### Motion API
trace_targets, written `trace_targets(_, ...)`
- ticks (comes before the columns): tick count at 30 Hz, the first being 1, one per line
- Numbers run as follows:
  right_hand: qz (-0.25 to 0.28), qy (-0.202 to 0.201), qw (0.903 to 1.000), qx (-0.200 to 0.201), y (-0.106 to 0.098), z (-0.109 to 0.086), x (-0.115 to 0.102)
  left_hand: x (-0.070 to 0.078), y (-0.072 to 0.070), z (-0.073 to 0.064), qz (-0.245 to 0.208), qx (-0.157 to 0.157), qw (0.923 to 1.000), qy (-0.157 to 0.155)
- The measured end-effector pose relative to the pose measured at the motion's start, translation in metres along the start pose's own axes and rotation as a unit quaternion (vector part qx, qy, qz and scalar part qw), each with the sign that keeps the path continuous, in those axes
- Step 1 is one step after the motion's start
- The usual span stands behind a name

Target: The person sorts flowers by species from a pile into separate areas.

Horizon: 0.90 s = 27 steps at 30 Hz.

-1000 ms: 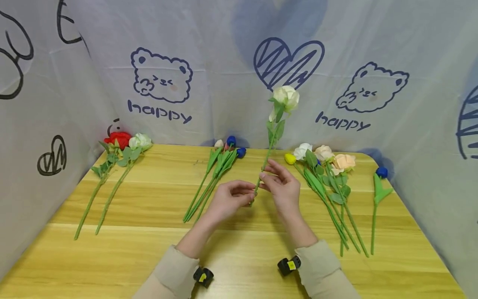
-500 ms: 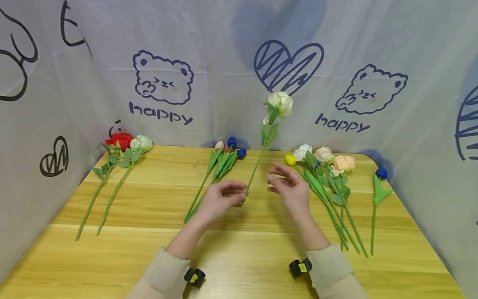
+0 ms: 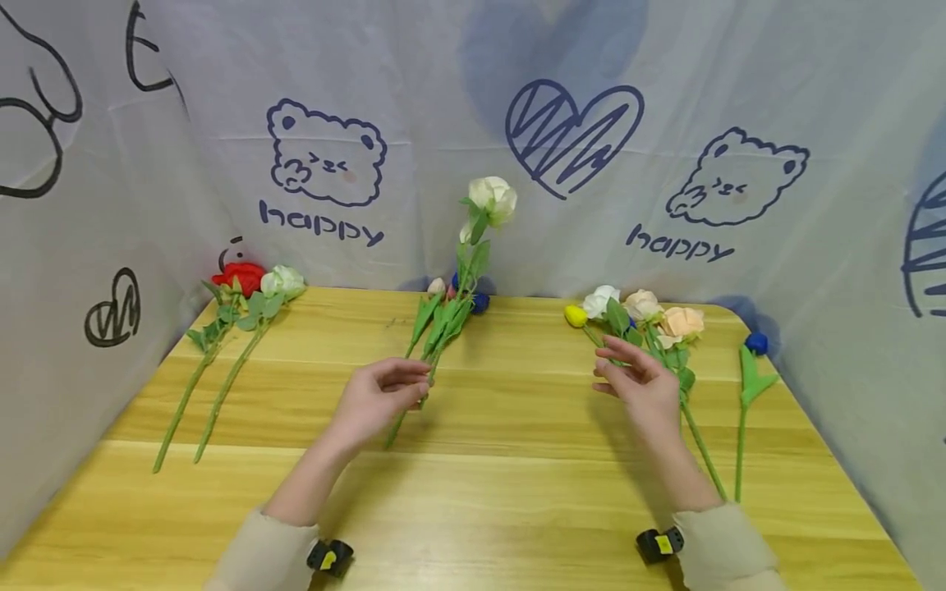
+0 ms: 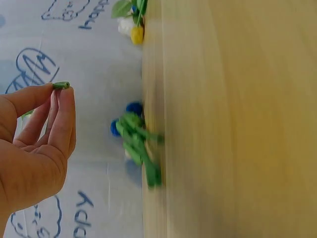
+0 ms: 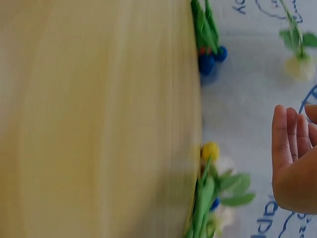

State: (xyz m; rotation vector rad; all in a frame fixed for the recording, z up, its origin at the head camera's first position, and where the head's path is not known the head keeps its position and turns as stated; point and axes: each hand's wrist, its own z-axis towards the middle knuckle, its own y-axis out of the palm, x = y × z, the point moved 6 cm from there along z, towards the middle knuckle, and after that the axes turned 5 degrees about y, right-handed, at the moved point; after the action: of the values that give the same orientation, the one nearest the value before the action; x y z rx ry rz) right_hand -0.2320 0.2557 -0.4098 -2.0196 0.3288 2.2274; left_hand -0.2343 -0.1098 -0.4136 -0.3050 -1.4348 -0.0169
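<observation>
Head: one white flower (image 3: 493,199) in left hand (image 3: 380,400), two flowers (image 3: 283,281) far left

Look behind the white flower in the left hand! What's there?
Behind the white flower, in the head view, are pale cloth up top and tulips lower down. Its leaves partly cover the tulips; the left hand hides parts of their stems.

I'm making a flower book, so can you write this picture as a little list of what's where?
Left hand: the left hand pinches a white flower low on its stem
Right hand: the right hand holds nothing
Left group: red flower, pale flower
Middle group: pink tulip, blue tulips
Right group: includes a yellow tulip and peach flowers
Far right: single blue tulip
Surface: wooden table
Behind: cloth with bears, hearts, "happy"
</observation>
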Motion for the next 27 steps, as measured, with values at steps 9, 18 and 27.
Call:
trace_targets(9,-0.073,0.036,0.9967,-0.005,-0.066,-0.002,0.004,-0.005,-0.057,-0.019,0.048,0.041,0.9979,-0.014)
trace_targets(18,-0.247,0.071,0.9662,-0.022,-0.118,-0.006,0.007,-0.012,-0.121,-0.042,0.102,0.069,0.9920,-0.026)
trace_targets(27,-0.363,0.107,0.9239,-0.060,-0.135,-0.002,0.013,-0.028,-0.176,-0.063,0.147,0.090,0.9840,-0.046)
